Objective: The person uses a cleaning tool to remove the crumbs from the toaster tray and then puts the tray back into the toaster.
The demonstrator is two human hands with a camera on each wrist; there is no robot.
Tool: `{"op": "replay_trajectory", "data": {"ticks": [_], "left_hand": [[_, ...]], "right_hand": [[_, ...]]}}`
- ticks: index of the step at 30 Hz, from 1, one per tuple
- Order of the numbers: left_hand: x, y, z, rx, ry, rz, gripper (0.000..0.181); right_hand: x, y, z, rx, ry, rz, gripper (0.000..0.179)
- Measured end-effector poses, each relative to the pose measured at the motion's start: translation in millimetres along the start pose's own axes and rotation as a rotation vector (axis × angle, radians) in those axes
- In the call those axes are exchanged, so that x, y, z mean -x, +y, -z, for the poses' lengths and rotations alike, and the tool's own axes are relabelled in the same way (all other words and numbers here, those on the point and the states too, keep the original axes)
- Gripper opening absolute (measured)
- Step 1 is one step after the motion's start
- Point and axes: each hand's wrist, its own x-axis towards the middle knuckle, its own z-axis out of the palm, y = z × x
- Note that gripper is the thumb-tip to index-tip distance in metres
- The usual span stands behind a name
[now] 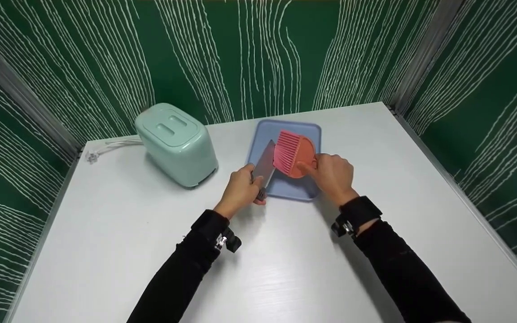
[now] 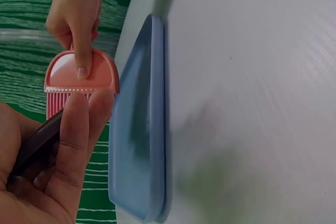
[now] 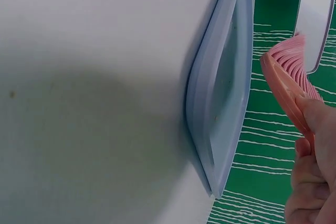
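My left hand (image 1: 238, 187) grips a kitchen knife by its dark handle (image 2: 39, 142). The broad metal blade (image 1: 265, 165) points away from me, tilted over a blue tray (image 1: 292, 190). In my right hand (image 1: 335, 176) is a small coral brush (image 1: 304, 157), its thumb laid along the brush's flat back. The pink bristles (image 3: 294, 53) meet the blade and bend against it in the right wrist view. Both tools are held above the tray. Small specks lie on the tray's floor in the right wrist view.
A mint-green toaster (image 1: 175, 143) stands on the white table (image 1: 151, 251) to the left of the tray, its cord and plug (image 1: 91, 156) lying by the back left corner. Green walls with white lines (image 1: 267, 58) enclose the back and sides.
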Motion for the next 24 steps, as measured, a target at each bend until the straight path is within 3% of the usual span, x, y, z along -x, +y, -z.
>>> {"op": "replay_trajectory", "data": {"ticks": [9, 17, 24], "left_hand": [[0.2, 1.9, -1.3, -0.184, 0.023, -0.065, 0.011], [-2.5, 2.4, -2.1, -0.393, 0.047, -0.079, 0.009], [-3.0, 0.2, -2.6, -0.454, 0.050, -0.090, 0.011]], "right_hand": [[-1.6, 7.8, 1.1, 0.016, -0.005, -0.047, 0.061], [-2.2, 13.5, 7.3, -0.012, 0.002, -0.086, 0.058], [0.6, 23.0, 9.2, -0.015, 0.038, -0.102, 0.058]]}}
